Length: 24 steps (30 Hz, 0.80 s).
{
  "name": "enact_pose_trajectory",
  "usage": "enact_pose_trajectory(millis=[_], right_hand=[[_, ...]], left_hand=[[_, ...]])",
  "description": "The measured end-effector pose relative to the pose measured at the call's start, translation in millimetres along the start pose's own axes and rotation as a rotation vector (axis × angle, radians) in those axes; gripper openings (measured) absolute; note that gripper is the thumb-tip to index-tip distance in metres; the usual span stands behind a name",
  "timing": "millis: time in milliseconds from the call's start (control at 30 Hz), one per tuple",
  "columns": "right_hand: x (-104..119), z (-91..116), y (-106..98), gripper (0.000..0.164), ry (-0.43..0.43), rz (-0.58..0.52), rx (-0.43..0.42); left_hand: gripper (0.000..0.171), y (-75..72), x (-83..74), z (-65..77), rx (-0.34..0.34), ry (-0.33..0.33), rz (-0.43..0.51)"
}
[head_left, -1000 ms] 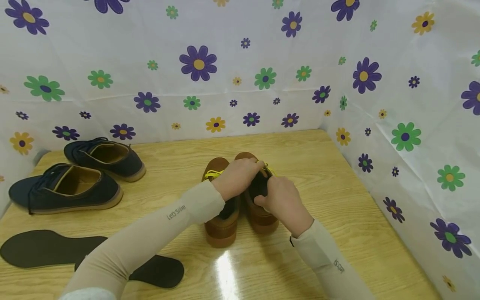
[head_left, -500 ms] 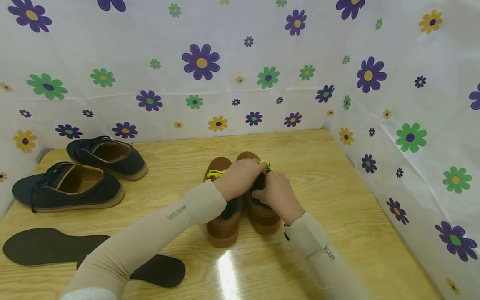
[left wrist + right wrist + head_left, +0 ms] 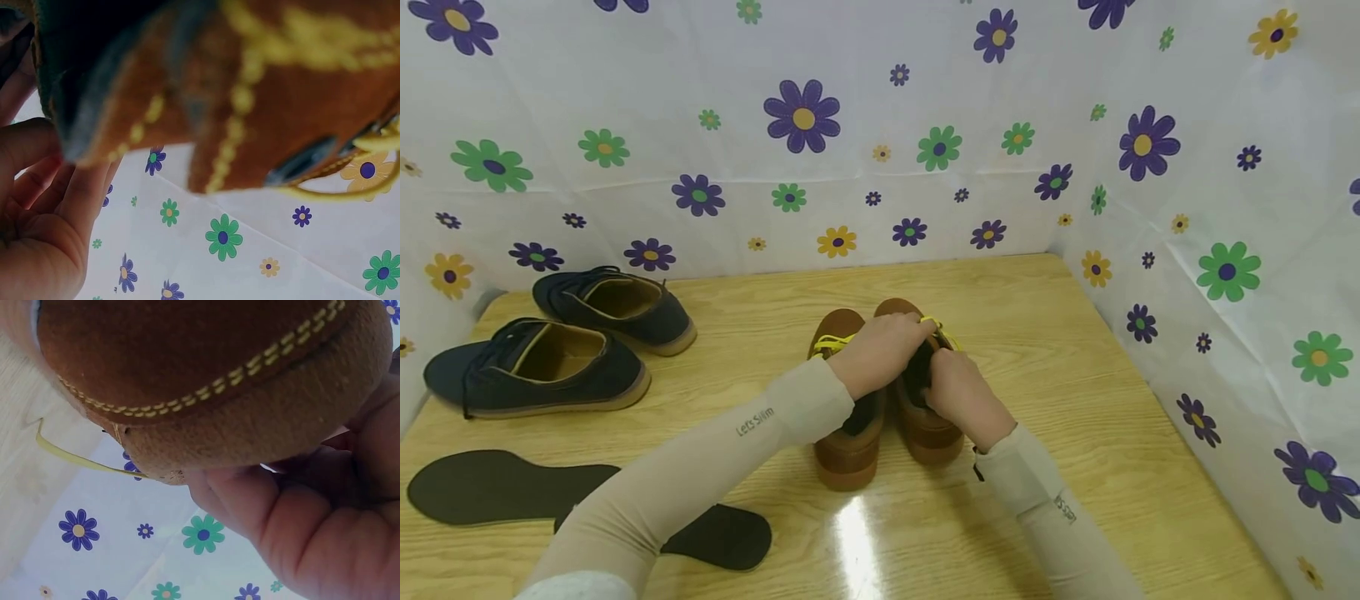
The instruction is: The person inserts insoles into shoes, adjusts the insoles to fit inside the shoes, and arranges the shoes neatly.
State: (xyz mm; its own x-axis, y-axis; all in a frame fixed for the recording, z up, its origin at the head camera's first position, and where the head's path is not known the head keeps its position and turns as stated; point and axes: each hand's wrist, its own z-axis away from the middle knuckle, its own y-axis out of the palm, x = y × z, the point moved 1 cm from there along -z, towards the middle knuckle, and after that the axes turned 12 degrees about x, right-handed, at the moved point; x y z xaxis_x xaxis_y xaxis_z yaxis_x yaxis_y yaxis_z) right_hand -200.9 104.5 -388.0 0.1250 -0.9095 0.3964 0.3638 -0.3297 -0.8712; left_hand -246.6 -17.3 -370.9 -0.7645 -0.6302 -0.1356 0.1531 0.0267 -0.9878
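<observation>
Two brown shoes with yellow laces stand side by side, heels toward me, in the head view. Over the front of the right brown shoe my left hand grips near the tongue and laces; its fingertips are partly hidden. My right hand holds the right side of that shoe's opening, fingers curled at the collar. Beneath my left wrist lies part of the left brown shoe. Yellow stitching and a loop of lace show close up in the left wrist view.
On the wooden table, a front navy shoe and a rear navy shoe stand at the left. Two dark insoles lie nearer me, a left insole and a right insole partly under my left sleeve. Flowered cloth walls the back and sides.
My right hand has shifted slightly left and its thumb, visible over the shoe's opening before, is now tucked out of sight. The left hand stays nearly where it was.
</observation>
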Motion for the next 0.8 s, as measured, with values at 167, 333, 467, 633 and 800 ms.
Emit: enact_pose_trajectory(millis=[167, 333, 467, 633, 800], right_hand=[[1, 0, 0, 0.023, -0.03, 0.073, 0.009], [3, -4, 2, 0.013, -0.077, 0.195, 0.01], [4, -9, 3, 0.011, -0.075, 0.239, 0.01], [4, -17, 6, 0.016, -0.047, 0.268, 0.051], [5, -22, 10, 0.019, -0.016, 0.312, 0.1]], left_hand=[[0.033, 0.8, 0.1, 0.3, -0.016, 0.003, -0.002], [0.032, 1.5, -0.2, 0.7, -0.013, 0.001, 0.004], [0.032, 1.3, -1.1, 1.0, -0.006, -0.003, 0.004], [0.032, 0.0, -2.0, 2.2, -0.002, -0.008, -0.006], [0.032, -0.1, -1.7, 3.0, -0.008, 0.0, -0.015]])
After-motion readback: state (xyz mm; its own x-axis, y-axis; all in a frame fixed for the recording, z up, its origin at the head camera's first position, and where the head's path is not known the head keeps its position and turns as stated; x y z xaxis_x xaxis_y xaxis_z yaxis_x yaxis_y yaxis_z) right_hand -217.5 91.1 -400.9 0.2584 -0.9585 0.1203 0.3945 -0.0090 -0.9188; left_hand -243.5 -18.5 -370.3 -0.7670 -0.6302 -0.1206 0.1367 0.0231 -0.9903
